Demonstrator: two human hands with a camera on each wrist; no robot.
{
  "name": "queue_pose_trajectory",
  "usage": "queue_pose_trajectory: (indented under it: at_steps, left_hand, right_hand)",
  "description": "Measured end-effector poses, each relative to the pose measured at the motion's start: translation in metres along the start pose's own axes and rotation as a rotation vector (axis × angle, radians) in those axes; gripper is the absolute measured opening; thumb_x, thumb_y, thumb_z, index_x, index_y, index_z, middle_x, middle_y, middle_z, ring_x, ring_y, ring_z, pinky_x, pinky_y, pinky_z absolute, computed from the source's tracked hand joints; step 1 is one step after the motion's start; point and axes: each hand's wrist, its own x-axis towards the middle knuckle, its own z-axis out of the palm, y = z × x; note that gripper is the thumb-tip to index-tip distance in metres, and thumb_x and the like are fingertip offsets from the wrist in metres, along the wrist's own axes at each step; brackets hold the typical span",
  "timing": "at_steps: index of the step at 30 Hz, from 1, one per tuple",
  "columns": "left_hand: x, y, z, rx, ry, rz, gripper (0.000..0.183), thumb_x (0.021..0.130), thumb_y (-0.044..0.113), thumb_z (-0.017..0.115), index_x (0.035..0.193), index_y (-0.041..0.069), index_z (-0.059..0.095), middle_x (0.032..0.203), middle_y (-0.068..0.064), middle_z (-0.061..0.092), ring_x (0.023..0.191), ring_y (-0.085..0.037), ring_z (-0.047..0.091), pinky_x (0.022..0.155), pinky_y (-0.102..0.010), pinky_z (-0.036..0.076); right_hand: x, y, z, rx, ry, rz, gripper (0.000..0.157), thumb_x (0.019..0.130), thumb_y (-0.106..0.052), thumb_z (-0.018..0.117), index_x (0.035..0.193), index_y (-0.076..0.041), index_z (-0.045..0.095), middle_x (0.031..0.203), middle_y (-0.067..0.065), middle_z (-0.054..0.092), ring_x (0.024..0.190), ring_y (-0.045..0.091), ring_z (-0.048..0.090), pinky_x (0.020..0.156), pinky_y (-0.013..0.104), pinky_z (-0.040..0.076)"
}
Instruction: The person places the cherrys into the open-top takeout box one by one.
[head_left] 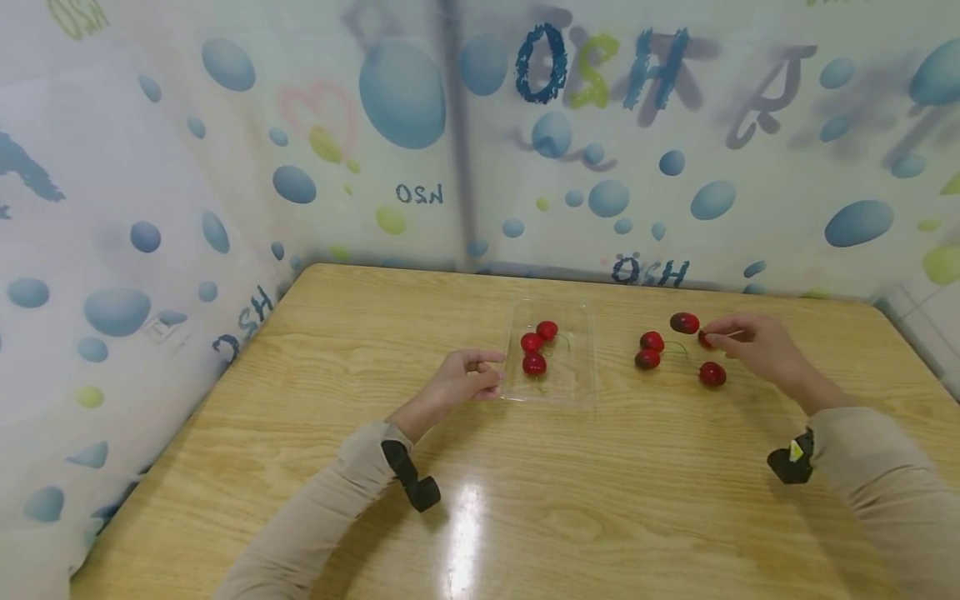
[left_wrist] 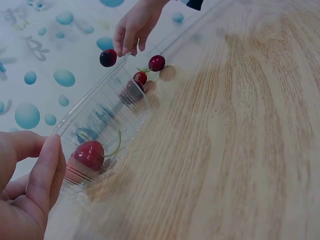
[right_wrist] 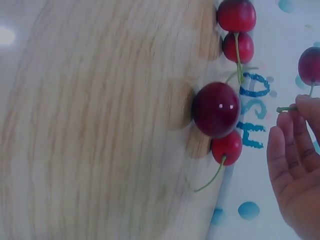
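My left hand (head_left: 467, 377) pinches the left rim of a clear plastic box (head_left: 577, 392) between thumb and fingers; the left wrist view shows the fingertips on its edge. Three red cherries with green stems, one of them this cherry (head_left: 534, 364), lie inside the box. Over to the right, my right hand (head_left: 757, 346) pinches the stem of a dark red cherry (head_left: 684, 322), which the right wrist view shows raised above the table. Several more cherries lie on the wood below that hand, among them a dark one (right_wrist: 216, 109) and a brighter one (right_wrist: 226, 147) with a curved stem.
The wooden table (head_left: 600, 500) runs back to a wall covering (head_left: 495, 208) printed with blue drops and letters. Two cherries (head_left: 649, 350) lie side by side between the box and the right hand. Black straps with cameras sit on both wrists.
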Motion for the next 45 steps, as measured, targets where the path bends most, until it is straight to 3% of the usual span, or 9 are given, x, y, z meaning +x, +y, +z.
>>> queue_pose_trajectory:
  at_steps: [6,10,13,22,30,45]
  left_hand:
    - [-0.001,0.0,0.0,0.006,-0.001,0.011,0.04,0.085,-0.002,0.056,0.122,-0.01,0.044,0.079,-0.007,0.049,0.065,-0.01,0.057,0.068,-0.023,0.053]
    - [0.0,-0.001,0.0,0.011,0.001,0.012,0.04,0.085,-0.002,0.056,0.122,-0.011,0.045,0.079,-0.007,0.049,0.065,-0.011,0.057,0.067,-0.023,0.053]
    - [0.005,-0.006,-0.002,0.008,-0.002,0.01,0.039,0.084,-0.002,0.056,0.121,-0.01,0.045,0.078,-0.007,0.05,0.066,-0.012,0.057,0.067,-0.023,0.054]
    - [0.017,-0.022,-0.005,-0.006,0.005,0.021,0.039,0.084,0.001,0.058,0.121,-0.007,0.048,0.079,-0.007,0.052,0.066,-0.012,0.057,0.066,-0.023,0.054]
    - [0.017,-0.022,-0.004,0.007,0.023,0.033,0.036,0.084,0.0,0.057,0.118,-0.006,0.05,0.078,-0.008,0.051,0.066,-0.013,0.058,0.066,-0.025,0.054]
    - [0.016,-0.022,-0.006,-0.008,0.015,0.033,0.037,0.084,0.0,0.058,0.119,-0.007,0.049,0.078,-0.007,0.05,0.064,-0.011,0.057,0.065,-0.023,0.054]
  right_hand:
    - [0.001,-0.012,0.011,-0.005,-0.056,-0.021,0.03,0.09,-0.02,0.053,0.105,0.005,0.058,0.098,0.02,0.059,0.077,0.007,0.056,0.061,0.02,0.05]
    - [0.002,-0.023,0.019,0.018,-0.09,-0.055,0.026,0.089,-0.016,0.055,0.104,0.005,0.059,0.098,0.02,0.059,0.081,0.021,0.058,0.062,0.019,0.05]
    - [0.003,-0.031,0.024,0.02,-0.108,-0.091,0.024,0.088,-0.014,0.056,0.103,0.003,0.06,0.099,0.019,0.059,0.082,0.024,0.058,0.064,0.021,0.049]
    - [0.012,-0.048,0.034,0.002,-0.124,-0.196,0.018,0.087,-0.011,0.056,0.099,0.0,0.062,0.094,0.013,0.062,0.083,0.026,0.058,0.075,0.043,0.048]
    - [0.023,-0.067,0.041,0.008,-0.148,-0.216,0.016,0.086,-0.009,0.058,0.099,0.0,0.062,0.093,0.011,0.063,0.083,0.026,0.059,0.071,0.037,0.051]
    - [0.04,-0.093,0.063,0.003,-0.246,-0.252,0.014,0.085,-0.008,0.058,0.096,-0.001,0.063,0.088,0.007,0.062,0.08,0.025,0.06,0.071,0.039,0.052]
